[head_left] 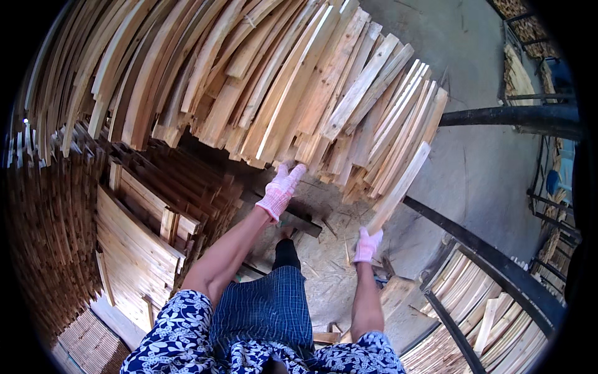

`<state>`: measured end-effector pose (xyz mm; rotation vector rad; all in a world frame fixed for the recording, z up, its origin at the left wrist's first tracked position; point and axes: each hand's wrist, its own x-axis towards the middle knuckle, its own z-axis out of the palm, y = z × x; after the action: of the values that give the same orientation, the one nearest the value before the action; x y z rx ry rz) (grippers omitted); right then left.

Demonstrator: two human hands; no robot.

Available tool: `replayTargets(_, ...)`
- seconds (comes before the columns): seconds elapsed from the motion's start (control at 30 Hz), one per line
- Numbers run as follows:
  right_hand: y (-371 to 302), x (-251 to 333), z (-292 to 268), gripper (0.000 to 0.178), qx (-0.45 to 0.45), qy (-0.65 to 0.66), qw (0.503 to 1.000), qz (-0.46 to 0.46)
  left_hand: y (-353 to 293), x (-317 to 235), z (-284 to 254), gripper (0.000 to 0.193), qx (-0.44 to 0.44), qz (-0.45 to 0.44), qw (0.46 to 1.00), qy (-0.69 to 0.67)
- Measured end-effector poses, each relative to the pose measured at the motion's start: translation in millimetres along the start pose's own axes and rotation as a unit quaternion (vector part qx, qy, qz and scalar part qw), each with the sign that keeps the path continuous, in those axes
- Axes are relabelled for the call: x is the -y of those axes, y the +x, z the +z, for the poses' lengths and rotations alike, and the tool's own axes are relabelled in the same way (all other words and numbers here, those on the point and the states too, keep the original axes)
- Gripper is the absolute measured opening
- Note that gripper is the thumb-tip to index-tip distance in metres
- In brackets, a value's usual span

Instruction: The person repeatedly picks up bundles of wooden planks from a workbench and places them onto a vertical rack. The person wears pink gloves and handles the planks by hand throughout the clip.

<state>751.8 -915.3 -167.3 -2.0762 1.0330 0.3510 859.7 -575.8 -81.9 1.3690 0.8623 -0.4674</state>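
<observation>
A large stack of long wooden slats point(305, 75) spreads across the far side, their near ends uneven. My right hand point(367, 245), in a pinkish-white knit glove, is closed around the near end of one pale wooden slat point(402, 187). That slat slants away along the stack's right edge and sticks out closer to me than the others. My left hand point(283, 190), gloved alike, reaches up to the slat ends near the middle of the stack. Its fingers are slightly apart and appear to touch the wood; their tips are partly hard to make out.
Black metal bars point(473, 240) cross on the right, with more slats point(498, 324) stacked beneath. Left of me stand board panels point(134, 240) and dense piles of darker strips point(56, 230). Wood scraps litter the concrete floor point(324, 249). Racks point(548, 209) line the far right.
</observation>
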Motion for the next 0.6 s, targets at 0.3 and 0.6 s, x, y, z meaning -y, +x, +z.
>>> replayTargets(0.3,-13.2,274.2,18.7,0.097,0.189,0.102,0.963,-0.163,57.8,14.3,33.7,0.076,-0.093,0.006,0.989,-0.112)
replayTargets(0.6,73.9,363.3,51.7,0.103,0.294,0.259,0.909,-0.146,-11.9,-25.9,122.7,0.071,0.011,-0.007,0.995,-0.102)
